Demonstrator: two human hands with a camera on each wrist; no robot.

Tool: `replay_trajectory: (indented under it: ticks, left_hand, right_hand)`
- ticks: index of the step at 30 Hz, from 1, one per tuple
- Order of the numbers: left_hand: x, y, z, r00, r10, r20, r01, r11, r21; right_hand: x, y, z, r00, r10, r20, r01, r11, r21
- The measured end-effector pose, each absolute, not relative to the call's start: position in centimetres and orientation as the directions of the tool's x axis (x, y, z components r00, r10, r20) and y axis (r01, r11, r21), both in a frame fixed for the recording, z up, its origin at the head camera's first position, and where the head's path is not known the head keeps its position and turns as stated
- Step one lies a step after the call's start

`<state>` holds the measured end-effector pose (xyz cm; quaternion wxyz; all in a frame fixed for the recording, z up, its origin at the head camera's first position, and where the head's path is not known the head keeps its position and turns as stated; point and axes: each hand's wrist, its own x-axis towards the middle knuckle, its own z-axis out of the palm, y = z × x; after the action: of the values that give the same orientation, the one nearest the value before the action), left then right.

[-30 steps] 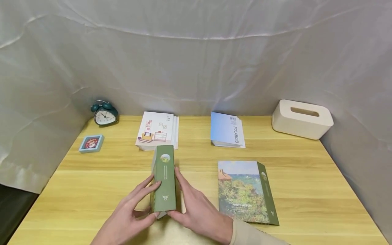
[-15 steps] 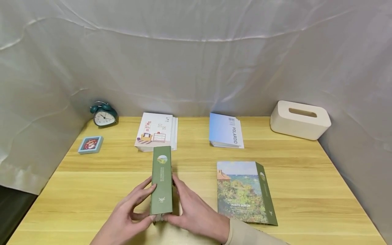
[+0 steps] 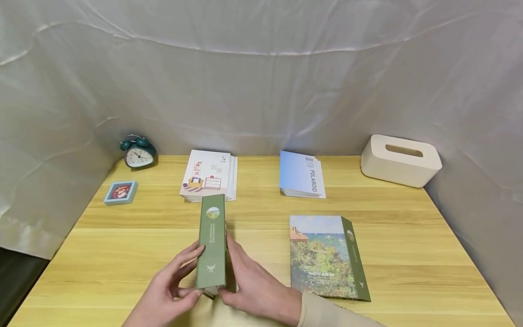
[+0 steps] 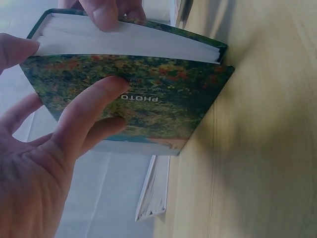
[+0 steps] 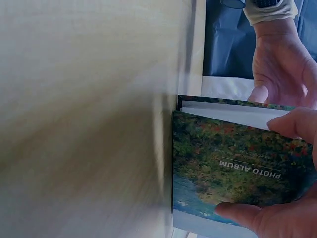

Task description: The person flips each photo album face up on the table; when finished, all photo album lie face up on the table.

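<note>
On the wooden table, spine-up photo album, left grip and right grip grasping its opposite sides, left fingers spread.

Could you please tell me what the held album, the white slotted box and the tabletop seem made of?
Held album: probably matte printed paper over stiff board, judging by its crisp edges.
White slotted box: perhaps satin plastic, given its smooth surface and rounded corners.
Tabletop: wood or wood-look laminate with a slight sheen; streaky yellow grain shows.
</note>
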<state>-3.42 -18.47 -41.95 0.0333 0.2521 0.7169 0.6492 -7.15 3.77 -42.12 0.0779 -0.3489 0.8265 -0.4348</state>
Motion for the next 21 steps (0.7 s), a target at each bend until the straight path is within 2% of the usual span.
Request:
replay_trajectory:
  ticks: [10, 21]
  left_hand:
    - [-3.4, -19.0, -42.1, -0.857, 0.408, 0.313, 0.357, 0.033, 0.934]
    - [-3.1, -19.3, -42.4, -0.876, 0.413, 0.25, 0.257, -0.04, 0.966]
  right_hand:
    - [-7.2, 3.8, -42.5, -0.738, -0.661, 0.14, -0.498, 0.393, -0.773]
    - [-7.1, 3.7, -43.2, -0.72, -0.688, 0.089, -0.528, 0.46, -0.714]
